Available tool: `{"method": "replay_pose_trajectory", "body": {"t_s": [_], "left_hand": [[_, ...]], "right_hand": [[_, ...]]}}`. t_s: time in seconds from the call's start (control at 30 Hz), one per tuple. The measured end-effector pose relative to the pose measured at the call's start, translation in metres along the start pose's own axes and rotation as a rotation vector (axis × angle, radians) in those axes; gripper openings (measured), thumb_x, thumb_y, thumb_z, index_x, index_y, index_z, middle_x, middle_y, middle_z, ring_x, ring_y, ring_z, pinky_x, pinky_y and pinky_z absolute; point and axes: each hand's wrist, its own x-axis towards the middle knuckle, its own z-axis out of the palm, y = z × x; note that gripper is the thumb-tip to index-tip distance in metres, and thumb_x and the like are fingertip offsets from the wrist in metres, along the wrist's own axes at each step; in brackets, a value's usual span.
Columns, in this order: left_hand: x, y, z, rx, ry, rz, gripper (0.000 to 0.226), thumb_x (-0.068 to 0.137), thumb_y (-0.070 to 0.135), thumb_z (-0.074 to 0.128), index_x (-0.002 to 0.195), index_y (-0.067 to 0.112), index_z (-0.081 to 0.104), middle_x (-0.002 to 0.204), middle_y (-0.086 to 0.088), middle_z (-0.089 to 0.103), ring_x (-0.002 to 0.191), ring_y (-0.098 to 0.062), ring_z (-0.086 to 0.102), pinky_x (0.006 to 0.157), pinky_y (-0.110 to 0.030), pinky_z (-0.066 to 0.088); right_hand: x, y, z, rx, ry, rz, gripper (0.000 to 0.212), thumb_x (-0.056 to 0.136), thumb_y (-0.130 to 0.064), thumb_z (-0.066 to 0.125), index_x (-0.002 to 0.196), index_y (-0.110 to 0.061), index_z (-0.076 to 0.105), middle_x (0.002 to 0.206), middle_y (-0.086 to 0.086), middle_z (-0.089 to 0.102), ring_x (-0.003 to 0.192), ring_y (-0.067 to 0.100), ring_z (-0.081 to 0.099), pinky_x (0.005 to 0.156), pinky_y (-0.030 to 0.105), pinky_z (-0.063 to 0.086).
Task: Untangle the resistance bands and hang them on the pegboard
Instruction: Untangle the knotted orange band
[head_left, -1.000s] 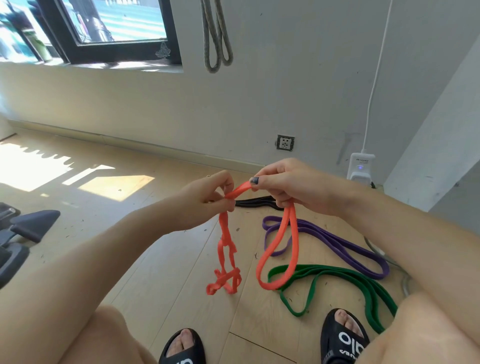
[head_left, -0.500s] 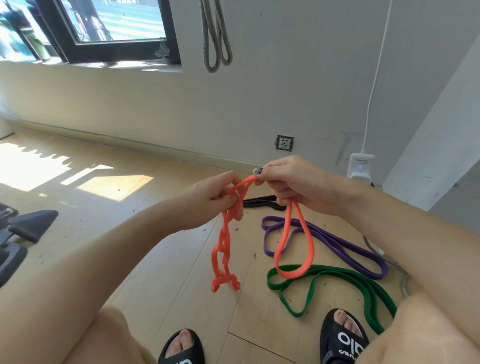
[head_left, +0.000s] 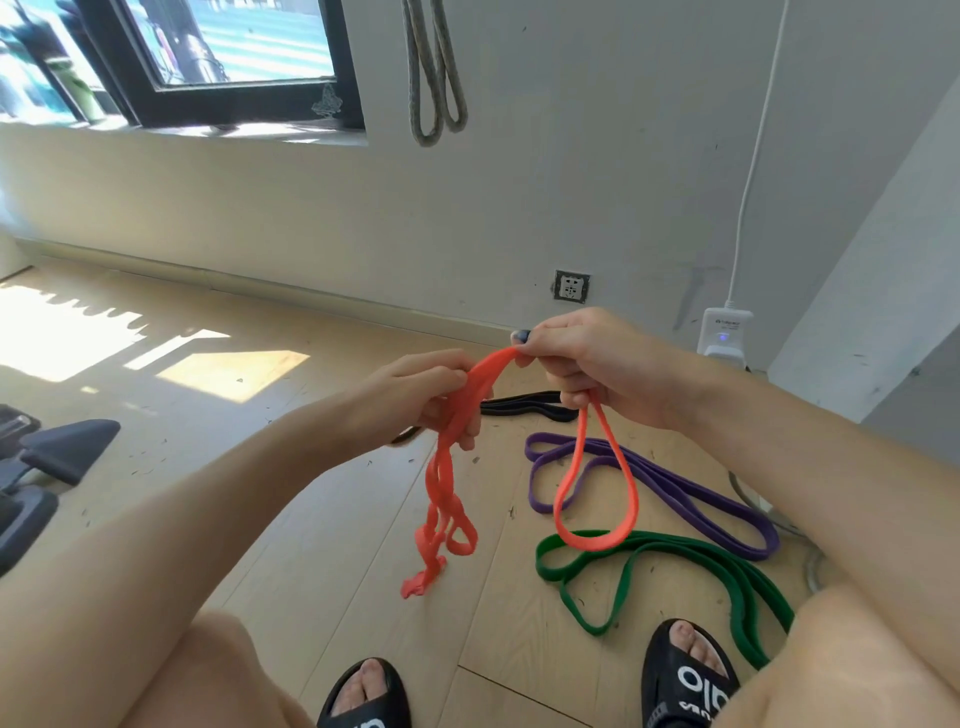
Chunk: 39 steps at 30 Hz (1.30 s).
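At the bottom edge two feet in black slides (head_left: 685, 680) stand on the pale wooden floor (head_left: 291, 519), bare knees to either side. Just beyond the right foot lies the green band (head_left: 623, 551), and past it the purple band (head_left: 670, 483), both loose on the boards. Above them both hands hold the orange band (head_left: 447, 483) in the air. The left hand (head_left: 415, 400) has its fingers curled around a bunched, twisted length that dangles in a knotted tangle below. The right hand (head_left: 587, 364) pinches the band's top between thumb and forefinger, while its lower fingers curl around a clean loop hanging towards the green band. Behind the hands a black band (head_left: 530, 405) lies on the floor. Farther off, a grey band (head_left: 434, 78) hangs on the wall (head_left: 571, 156) beside the window (head_left: 228, 52).
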Motion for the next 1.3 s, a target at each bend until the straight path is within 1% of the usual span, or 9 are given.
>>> {"method": "replay_pose_trajectory", "body": {"t_s": [0.13,0.33,0.5,0.6,0.8,0.9,1.03,1.17,1.3], "left_hand": [[-0.003,0.002,0.000,-0.086,0.009,-0.022,0.039,0.112,0.025,0.027,0.118,0.006,0.060,0.103,-0.015,0.076,0.094,-0.028,0.075,0.083,-0.030,0.061],[0.001,-0.006,0.000,-0.064,-0.036,-0.013,0.022,0.109,0.020,0.044,0.119,0.009,0.061,0.095,-0.008,0.072,0.094,-0.023,0.072,0.083,-0.025,0.055],[0.001,-0.010,-0.005,0.000,-0.008,0.004,0.019,0.095,0.038,0.061,0.100,0.020,0.063,0.084,-0.006,0.069,0.082,-0.028,0.062,0.080,-0.050,0.042],[0.003,-0.008,-0.004,0.072,-0.005,0.011,0.013,0.105,0.022,0.054,0.100,0.012,0.061,0.074,-0.005,0.056,0.069,-0.015,0.058,0.078,-0.037,0.055],[0.003,-0.007,-0.005,0.126,0.000,0.015,0.015,0.105,0.024,0.053,0.097,0.015,0.063,0.064,0.003,0.041,0.055,-0.011,0.038,0.056,-0.025,0.040],[0.003,-0.010,-0.005,0.157,-0.018,0.029,0.019,0.105,0.027,0.055,0.101,0.011,0.065,0.067,-0.002,0.048,0.057,-0.012,0.047,0.062,-0.037,0.048],[-0.001,-0.013,-0.010,0.114,-0.065,-0.013,0.024,0.098,0.041,0.053,0.082,0.028,0.065,0.075,-0.001,0.061,0.074,-0.016,0.063,0.092,-0.067,0.049],[-0.005,-0.015,-0.013,0.095,-0.122,-0.069,0.026,0.095,0.035,0.051,0.090,0.014,0.065,0.084,-0.005,0.065,0.082,-0.018,0.064,0.104,-0.069,0.041],[-0.004,-0.012,-0.013,0.130,-0.071,-0.036,0.026,0.101,0.032,0.054,0.087,0.014,0.067,0.078,-0.002,0.063,0.077,-0.018,0.059,0.089,-0.060,0.049]], "right_hand": [[0.000,0.000,0.001,-0.004,0.000,-0.014,0.024,0.103,-0.026,0.060,0.095,-0.004,0.066,0.059,-0.004,0.025,0.053,0.012,0.023,0.050,0.025,0.029],[0.001,0.000,-0.001,-0.018,-0.037,-0.040,0.021,0.102,-0.020,0.061,0.102,-0.001,0.070,0.057,-0.006,0.031,0.052,0.011,0.026,0.052,0.026,0.028],[0.003,0.005,-0.003,-0.115,-0.039,-0.043,0.013,0.100,-0.016,0.062,0.100,-0.005,0.070,0.054,-0.007,0.041,0.050,0.009,0.033,0.052,0.027,0.033],[0.004,0.008,-0.004,-0.231,-0.016,-0.058,0.016,0.100,-0.022,0.064,0.098,-0.009,0.072,0.061,-0.004,0.054,0.054,0.012,0.041,0.054,0.030,0.037],[0.004,0.008,-0.006,-0.428,-0.037,-0.105,0.016,0.099,-0.035,0.065,0.106,-0.026,0.076,0.072,-0.003,0.062,0.065,0.011,0.058,0.066,0.031,0.049],[0.004,0.007,-0.003,-0.450,-0.067,-0.133,0.015,0.099,-0.032,0.065,0.101,-0.024,0.078,0.063,-0.006,0.056,0.061,0.012,0.053,0.060,0.031,0.043],[0.003,0.006,-0.004,-0.399,-0.079,-0.133,0.017,0.101,-0.029,0.064,0.097,-0.019,0.078,0.062,-0.007,0.053,0.062,0.012,0.047,0.057,0.027,0.039],[0.002,0.006,-0.008,-0.406,-0.076,-0.139,0.019,0.101,-0.029,0.063,0.096,-0.018,0.077,0.068,-0.006,0.059,0.066,0.012,0.052,0.065,0.031,0.044],[0.001,0.005,-0.010,-0.376,-0.064,-0.116,0.016,0.101,-0.020,0.062,0.097,-0.014,0.076,0.079,-0.002,0.068,0.074,0.007,0.062,0.072,0.021,0.048]]}}
